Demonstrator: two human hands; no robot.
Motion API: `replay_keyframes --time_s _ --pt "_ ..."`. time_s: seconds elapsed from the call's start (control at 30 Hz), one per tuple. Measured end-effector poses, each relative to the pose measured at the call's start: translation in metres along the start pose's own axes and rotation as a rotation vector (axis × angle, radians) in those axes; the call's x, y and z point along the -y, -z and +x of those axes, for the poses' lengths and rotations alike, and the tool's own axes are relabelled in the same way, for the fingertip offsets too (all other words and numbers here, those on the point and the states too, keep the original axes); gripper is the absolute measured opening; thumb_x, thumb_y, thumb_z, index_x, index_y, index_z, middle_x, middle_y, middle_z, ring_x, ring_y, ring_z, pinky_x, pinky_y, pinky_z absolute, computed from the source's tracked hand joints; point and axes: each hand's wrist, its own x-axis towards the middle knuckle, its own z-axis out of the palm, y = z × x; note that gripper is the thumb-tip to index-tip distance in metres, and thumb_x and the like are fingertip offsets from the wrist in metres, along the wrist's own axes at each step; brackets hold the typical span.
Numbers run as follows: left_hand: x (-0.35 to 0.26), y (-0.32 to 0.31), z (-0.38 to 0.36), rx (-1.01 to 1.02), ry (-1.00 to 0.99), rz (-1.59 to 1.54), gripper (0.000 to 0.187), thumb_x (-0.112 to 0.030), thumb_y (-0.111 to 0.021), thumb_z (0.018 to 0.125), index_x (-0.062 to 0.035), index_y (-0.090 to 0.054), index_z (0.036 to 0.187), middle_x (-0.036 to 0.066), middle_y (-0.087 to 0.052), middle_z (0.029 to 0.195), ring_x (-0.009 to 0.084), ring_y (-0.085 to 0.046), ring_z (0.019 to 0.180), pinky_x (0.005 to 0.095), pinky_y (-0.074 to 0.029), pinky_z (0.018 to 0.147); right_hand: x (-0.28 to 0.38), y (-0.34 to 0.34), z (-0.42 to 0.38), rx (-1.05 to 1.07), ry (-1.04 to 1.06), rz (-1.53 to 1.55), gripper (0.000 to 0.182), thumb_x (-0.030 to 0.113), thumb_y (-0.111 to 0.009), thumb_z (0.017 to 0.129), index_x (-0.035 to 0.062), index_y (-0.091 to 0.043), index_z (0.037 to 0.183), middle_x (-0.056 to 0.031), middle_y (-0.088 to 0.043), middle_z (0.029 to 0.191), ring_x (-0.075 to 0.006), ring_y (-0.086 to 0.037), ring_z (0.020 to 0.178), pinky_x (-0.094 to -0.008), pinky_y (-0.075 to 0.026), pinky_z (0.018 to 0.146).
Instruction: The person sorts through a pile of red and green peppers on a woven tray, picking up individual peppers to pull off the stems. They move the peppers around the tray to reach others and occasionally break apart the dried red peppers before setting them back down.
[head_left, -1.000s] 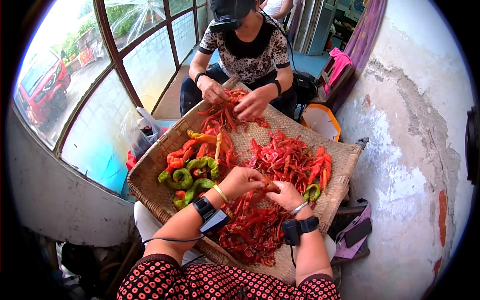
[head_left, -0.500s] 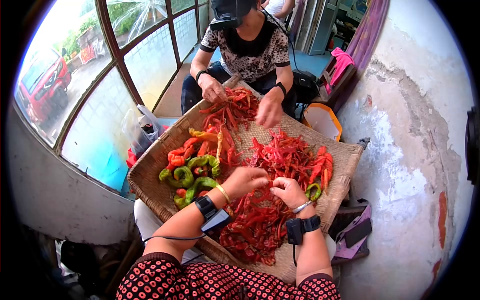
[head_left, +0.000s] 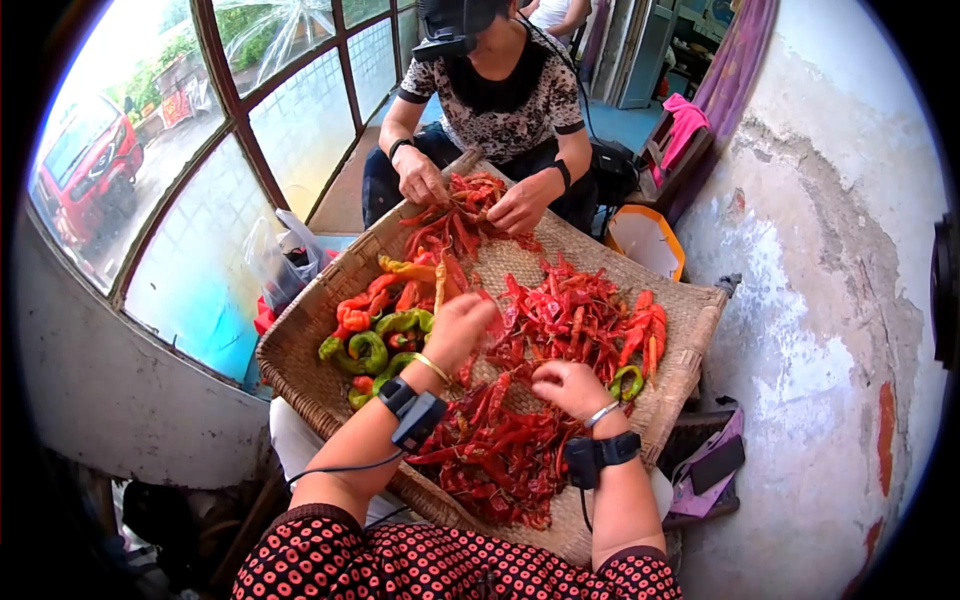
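A woven basket tray holds heaps of wrinkled red chili peppers. My left hand is over the middle of the tray, its back toward me and its fingers blurred, close to the red peppers. My right hand hovers at the upper edge of the near heap of dried red chilies, thumb and fingers pinched; what is between them is hidden. Ahead of it lies another heap of red chilies. Curled green peppers and a yellow pepper lie on the left; a green pepper is beside my right hand.
Across the tray sits a person, both hands at the far pile of chilies. Windows run along the left, a peeling wall along the right. An orange-rimmed container and a plastic bag stand beside the tray.
My left hand has moved left and away from my right hand, which shifted only slightly. The other person's hand on the right has moved back to the far pile.
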Motion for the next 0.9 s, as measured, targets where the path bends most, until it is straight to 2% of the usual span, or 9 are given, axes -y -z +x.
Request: replay_keyframes --time_s 0.1,0.2,0.27,0.33,0.4,0.43,0.53,0.73,0.9 --pt "-0.006 0.01 0.009 -0.343 -0.069 -0.235 0.028 -0.015 -0.051 0.085 -0.0032 -0.047 0.11 0.001 -0.054 0.087 0.0086 -0.05 0.059 0.0197 -0.04 0.048 0.014 -0.006 0.0 0.412 0.014 -0.038 0.034 0.029 -0.062 0.074 0.0045 -0.062 0.098 -0.013 -0.064 0.091 -0.0259 -0.061 0.085 -0.0329 -0.047 0.077" --pt "0.005 0.008 0.01 -0.354 -0.107 -0.174 0.035 -0.015 -0.051 0.084 -0.0044 -0.043 0.117 0.003 -0.054 0.09 0.0089 -0.051 0.06 0.0204 -0.041 0.048 0.025 -0.031 0.002 0.655 0.136 0.047 0.039 0.031 -0.062 0.074 0.003 -0.061 0.102 -0.0145 -0.063 0.096 -0.0265 -0.06 0.087 -0.0338 -0.046 0.077" --pt "0.01 0.001 0.003 -0.189 -0.035 -0.007 0.034 -0.015 -0.053 0.083 -0.005 -0.048 0.116 0.002 -0.056 0.092 0.0107 -0.056 0.071 0.0225 -0.044 0.055 0.038 -0.044 0.0 0.794 0.06 0.012 0.038 0.028 -0.061 0.073 0.0036 -0.061 0.102 -0.0146 -0.063 0.094 -0.0275 -0.06 0.086 -0.0352 -0.047 0.076" --pt "0.032 -0.001 0.008 0.121 -0.253 0.346 0.03 -0.014 -0.055 0.081 -0.0042 -0.053 0.109 0.004 -0.058 0.095 0.0179 -0.058 0.076 0.0286 -0.047 0.063 0.03 -0.066 0.001 0.872 0.169 -0.124 0.04 0.031 -0.062 0.074 0.0048 -0.06 0.103 -0.0142 -0.063 0.094 -0.0275 -0.06 0.085 -0.0361 -0.046 0.075" --pt "0.03 -0.008 -0.006 0.17 -0.415 0.848 0.029 -0.014 -0.058 0.078 -0.0052 -0.056 0.105 0.008 -0.059 0.097 0.0256 -0.058 0.083 0.0349 -0.046 0.075 0.029 -0.073 0.001 0.88 0.104 -0.237 0.038 0.032 -0.062 0.073 0.0092 -0.061 0.103 -0.0132 -0.063 0.094 -0.0276 -0.06 0.086 -0.0366 -0.046 0.076" --pt "0.033 -0.009 -0.011 0.168 -0.665 1.021 0.033 -0.011 -0.064 0.071 -0.0082 -0.058 0.103 0.012 -0.057 0.101 0.0284 -0.054 0.091 0.0356 -0.044 0.08 0.03 -0.074 0.001 0.887 0.037 -0.348 0.036 0.032 -0.062 0.073 0.0136 -0.061 0.103 -0.0122 -0.063 0.094 -0.0278 -0.06 0.086 -0.0371 -0.046 0.076" --pt "0.035 -0.013 -0.02 0.323 -0.621 1.353 0.033 -0.015 -0.064 0.069 -0.0087 -0.058 0.1 0.01 -0.055 0.106 0.0275 -0.05 0.098 0.0362 -0.042 0.085 0.029 -0.061 -0.002 0.633 -0.041 -0.577 0.032 0.031 -0.061 0.072 0.0211 -0.063 0.102 -0.0104 -0.063 0.093 -0.0282 -0.059 0.088 -0.0382 -0.046 0.078" --pt "0.055 -0.015 -0.018 0.507 -0.571 1.345 0.031 -0.015 -0.063 0.071 -0.0095 -0.06 0.101 0.01 -0.054 0.106 0.0272 -0.052 0.097 0.0364 -0.043 0.081 0.024 -0.04 -0.002 0.416 -0.136 -0.741 0.025 0.027 -0.06 0.072 0.0149 -0.063 0.093 -0.0134 -0.063 0.086 -0.029 -0.06 0.085 -0.0411 -0.048 0.074" --pt "0.056 -0.018 -0.017 0.522 -0.533 0.981 0.025 -0.01 -0.062 0.071 -0.0062 -0.061 0.096 0.013 -0.06 0.09 0.031 -0.057 0.083 0.0383 -0.047 0.073 0.011 -0.029 -0.002 0.145 -0.179 -0.809 0.025 0.027 -0.063 0.072 0.0072 -0.06 0.086 -0.0132 -0.063 0.078 -0.0284 -0.062 0.079 -0.0405 -0.048 0.068"
